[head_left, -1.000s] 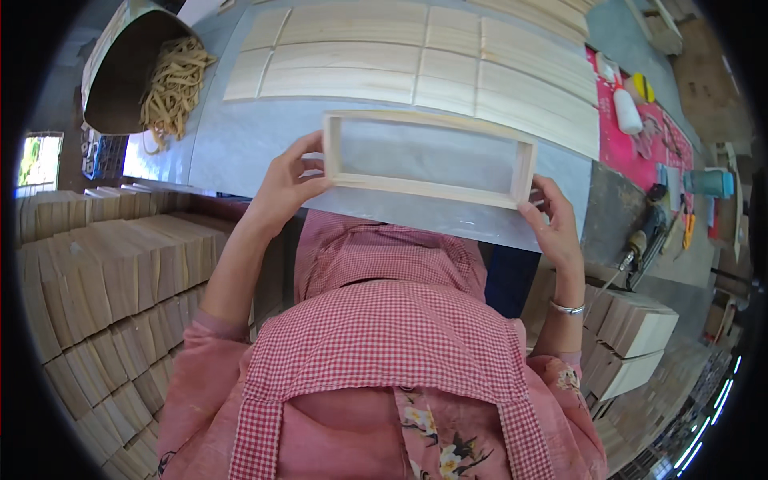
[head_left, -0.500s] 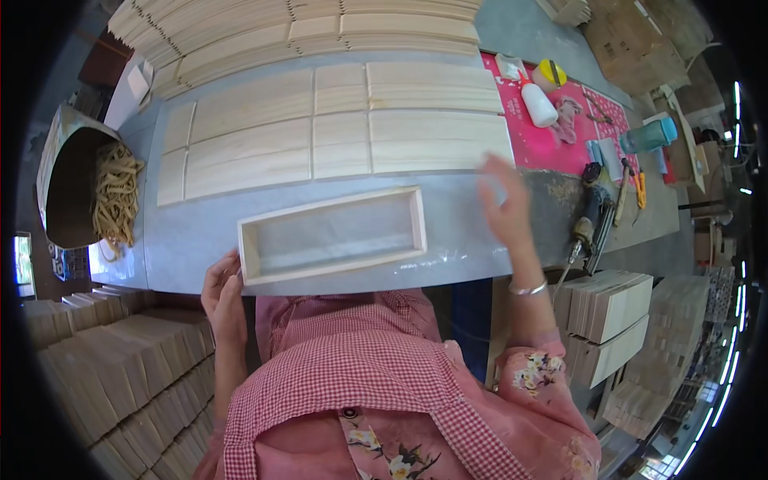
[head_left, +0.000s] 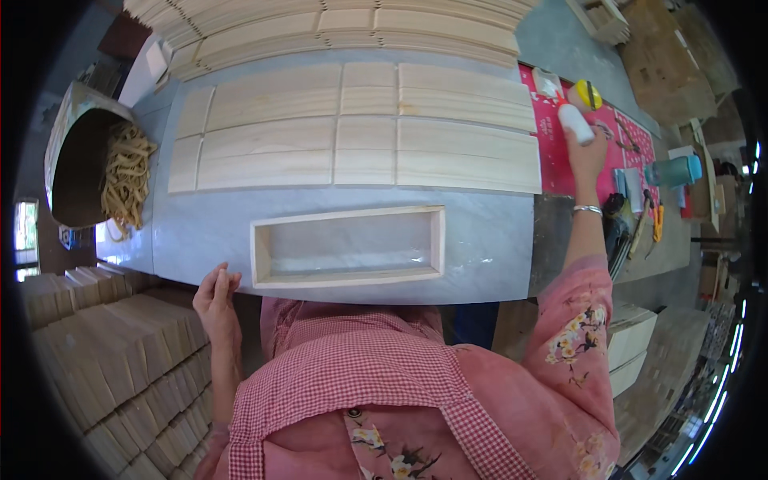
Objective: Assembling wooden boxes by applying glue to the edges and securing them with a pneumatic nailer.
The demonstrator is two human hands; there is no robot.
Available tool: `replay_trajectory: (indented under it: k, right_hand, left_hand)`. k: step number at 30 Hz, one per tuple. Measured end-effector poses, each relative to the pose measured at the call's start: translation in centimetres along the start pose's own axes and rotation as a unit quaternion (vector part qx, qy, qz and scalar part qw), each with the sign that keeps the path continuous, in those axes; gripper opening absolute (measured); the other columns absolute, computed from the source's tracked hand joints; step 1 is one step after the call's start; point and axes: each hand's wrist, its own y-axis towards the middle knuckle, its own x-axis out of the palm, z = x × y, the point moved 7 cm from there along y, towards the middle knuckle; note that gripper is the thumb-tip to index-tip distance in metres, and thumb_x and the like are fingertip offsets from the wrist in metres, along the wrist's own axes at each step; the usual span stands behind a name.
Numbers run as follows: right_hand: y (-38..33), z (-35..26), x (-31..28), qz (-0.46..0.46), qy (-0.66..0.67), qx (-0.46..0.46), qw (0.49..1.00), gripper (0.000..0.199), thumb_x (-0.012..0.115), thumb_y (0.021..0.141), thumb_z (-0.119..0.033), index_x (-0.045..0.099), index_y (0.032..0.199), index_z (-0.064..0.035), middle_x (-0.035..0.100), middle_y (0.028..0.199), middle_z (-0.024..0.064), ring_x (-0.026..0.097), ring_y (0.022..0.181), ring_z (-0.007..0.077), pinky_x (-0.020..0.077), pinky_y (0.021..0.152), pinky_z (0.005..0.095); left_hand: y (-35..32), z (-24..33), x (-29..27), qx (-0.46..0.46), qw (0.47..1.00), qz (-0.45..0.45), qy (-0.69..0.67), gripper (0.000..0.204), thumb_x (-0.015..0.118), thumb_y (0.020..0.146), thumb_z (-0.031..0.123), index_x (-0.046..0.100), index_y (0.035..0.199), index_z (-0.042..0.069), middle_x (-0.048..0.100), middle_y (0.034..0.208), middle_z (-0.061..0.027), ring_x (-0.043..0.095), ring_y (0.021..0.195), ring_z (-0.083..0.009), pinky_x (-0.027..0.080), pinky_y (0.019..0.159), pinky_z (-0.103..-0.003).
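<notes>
Since a moment ago, her right hand [head_left: 586, 152] has reached out to the pink mat [head_left: 552, 160], fingers closed round a white bottle [head_left: 576, 122]. Left hand [head_left: 216, 298] hangs loosely open at the worktop [head_left: 496, 248] edge. Wooden frame [head_left: 348, 246] lies assembled, bottomless; boards [head_left: 360, 128] wait beyond.

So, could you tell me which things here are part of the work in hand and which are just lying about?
In hand:
- wooden frame, by the left hand
- white bottle, gripped by the right hand
- boards laid out on the table

Lying about:
- teal cup
- box of strips
- stacked boards
</notes>
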Motion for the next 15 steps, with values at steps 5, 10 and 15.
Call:
replay_trajectory:
  k: [5,10,15]
  right_hand:
    - [-1.7,-2.6,-4.8,0.007,0.394,0.170,0.903,0.053,0.077,0.088,-0.015,0.050,0.131,0.0006,0.063,0.115,0.0180,0.067,0.097,0.0238,0.0580,0.085,0.0322]
    - [-8.4,-11.0,-13.2,0.116,0.652,0.026,0.748,0.046,0.066,0.098,-0.029,0.051,0.127,0.0031,0.061,0.111,0.0158,0.065,0.071,0.0195,0.0542,0.059,0.0261]
    - [-18.8,-16.7,-11.1,-0.049,0.553,0.139,0.820,0.049,0.059,0.098,-0.040,0.053,0.124,0.0016,0.060,0.104,0.0145,0.057,0.071,0.0166,0.0459,0.055,0.0247]
  left_hand:
    - [0.1,-1.1,-0.7,-0.033,0.998,0.010,0.052,0.021,0.062,0.099,0.017,0.069,0.092,-0.001,0.055,0.062,-0.0010,0.051,0.057,-0.0104,0.043,0.060,-0.022]
    - [-0.4,-1.2,0.3,0.004,0.997,-0.033,0.071,0.026,0.064,0.096,0.018,0.064,0.076,0.003,0.051,0.057,-0.0008,0.046,0.052,-0.0100,0.041,0.055,-0.023]
    - [-2.3,1.4,2.5,0.255,0.938,-0.126,0.199,0.029,0.081,0.078,0.009,0.070,0.104,0.003,0.067,0.105,-0.0072,0.059,0.093,-0.0181,0.048,0.087,-0.030]
